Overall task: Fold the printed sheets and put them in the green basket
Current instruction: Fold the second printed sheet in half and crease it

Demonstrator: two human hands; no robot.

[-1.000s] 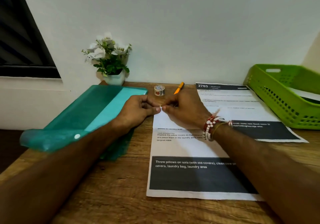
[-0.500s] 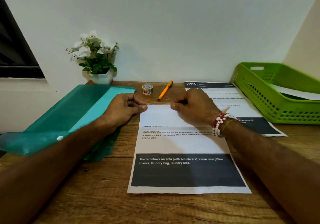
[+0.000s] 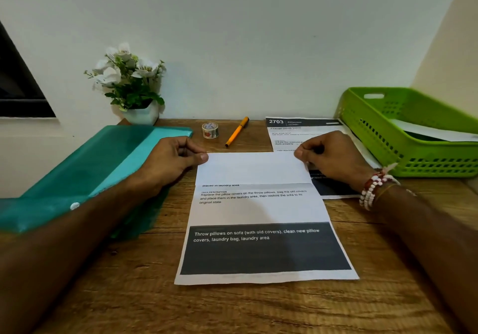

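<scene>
Head view. Flat on the table (image 3: 232, 308), between the two hands: sheet (image 3: 258, 209), its far part folded back toward the body, blank side up, with printed lines and a dark band showing nearer than the flap.

At the far left corner of the fold, the left hand (image 3: 170, 163), fingers curled, thumb on top, pinching the paper. At the far right corner, the right hand (image 3: 333, 157), also curled and pinching the paper; bead bracelets (image 3: 372, 189) on that wrist.

Under and beyond the right hand, a second sheet (image 3: 292, 132), unfolded, headed 2703, partly overlapped by the first. Further right of the right hand, just beside that second sheet: basket (image 3: 403, 137), with white paper (image 3: 434, 132) lying inside.

Left of the left hand and under its forearm, a teal folder (image 3: 90, 168). Beyond the gap between the hands, tape (image 3: 210, 130) and pen (image 3: 236, 132), near each other but apart. Beyond the left hand, against the wall, a plant (image 3: 132, 85).
</scene>
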